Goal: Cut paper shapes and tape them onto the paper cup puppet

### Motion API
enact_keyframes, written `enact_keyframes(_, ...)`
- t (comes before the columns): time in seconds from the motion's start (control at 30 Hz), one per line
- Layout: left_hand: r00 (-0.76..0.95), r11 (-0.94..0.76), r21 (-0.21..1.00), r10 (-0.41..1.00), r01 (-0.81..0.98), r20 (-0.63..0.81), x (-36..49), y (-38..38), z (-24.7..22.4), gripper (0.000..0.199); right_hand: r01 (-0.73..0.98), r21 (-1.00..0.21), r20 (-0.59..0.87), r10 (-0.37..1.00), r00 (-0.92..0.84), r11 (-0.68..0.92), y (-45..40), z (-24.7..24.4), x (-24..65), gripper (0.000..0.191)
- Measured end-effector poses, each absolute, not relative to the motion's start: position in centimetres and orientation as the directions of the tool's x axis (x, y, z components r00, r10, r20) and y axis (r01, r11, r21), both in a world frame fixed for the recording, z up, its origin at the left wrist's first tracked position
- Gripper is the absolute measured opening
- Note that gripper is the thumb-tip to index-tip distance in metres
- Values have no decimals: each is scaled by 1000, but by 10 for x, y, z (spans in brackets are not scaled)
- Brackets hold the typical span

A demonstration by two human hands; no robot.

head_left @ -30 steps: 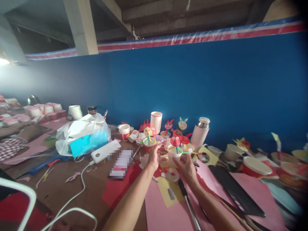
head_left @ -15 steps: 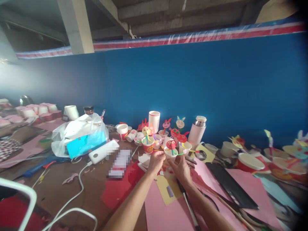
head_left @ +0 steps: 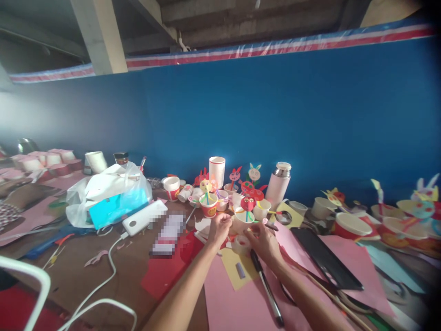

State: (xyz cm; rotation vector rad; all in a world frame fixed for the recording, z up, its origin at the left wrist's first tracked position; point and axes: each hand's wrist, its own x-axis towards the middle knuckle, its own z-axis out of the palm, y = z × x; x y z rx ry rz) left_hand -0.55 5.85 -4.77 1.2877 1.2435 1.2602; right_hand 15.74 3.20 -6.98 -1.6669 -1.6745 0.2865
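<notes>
A white paper cup (head_left: pixel 243 224) with a red paper face (head_left: pixel 247 204) on a stem stands between my two hands. My left hand (head_left: pixel 219 230) is at its left side, fingers bent and pinched together; whatever they hold is too small to make out. On the cup's lower right is my right hand (head_left: pixel 263 239), its fingers curled inward near the rim, and their tips are too unclear to show what they grip. Below the hands lie a yellow paper sheet (head_left: pixel 230 271) with a small purple piece, and a black pen (head_left: pixel 267 294) on pink paper (head_left: pixel 220 303).
Decorated cups and a pink thermos (head_left: pixel 277 187) stand behind. Leftward are a power bank (head_left: pixel 144 218) with a white cable, a plastic bag (head_left: pixel 77 197) and red paper (head_left: pixel 158 273). A black tablet-like slab (head_left: pixel 325 257) lies right. Another person's arm (head_left: pixel 24 195) shows far left.
My hands have moved slightly apart around the cup, my right one lower. The pen shows more fully. The whole view has shifted slightly, with things appearing further left.
</notes>
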Motion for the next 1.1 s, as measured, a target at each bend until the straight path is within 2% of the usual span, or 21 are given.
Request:
enact_keyframes(0.2,-14,-175,978,984,114,178,-4,55,-45,29,784,-565,437,899,22,256,21,-66,167,16)
enact_keyframes(0.43,20,-262,950,965,168,262,-8,48,-37,29,784,-477,615,788,-25,397,-2,-42,183,18)
enact_keyframes(0.57,29,-256,952,967,166,255,-11,36,-26,23,811,-449,702,710,60,375,-12,-29,215,19)
enact_keyframes(0.67,128,-209,967,973,146,191,-10,20,-23,26,836,-439,720,686,109,328,-17,-32,234,22)
enact_keyframes(0.73,173,-189,974,971,128,166,-10,11,-26,30,844,-420,704,707,72,333,-21,-39,238,26)
enact_keyframes(0.83,145,-189,973,975,132,170,-11,3,-31,35,841,-381,636,769,-63,384,-28,-53,232,32)
enact_keyframes(0.93,142,-246,935,966,257,215,-13,2,-35,39,847,-353,543,824,-160,397,-37,-62,218,27)
enact_keyframes(1.0,215,-303,862,949,405,232,-14,2,-36,40,870,-337,430,881,-198,360,-43,-62,208,21)
enact_keyframes(1.1,331,-373,688,922,622,201,-16,0,-39,33,906,-321,248,947,-202,277,-52,-57,196,18)
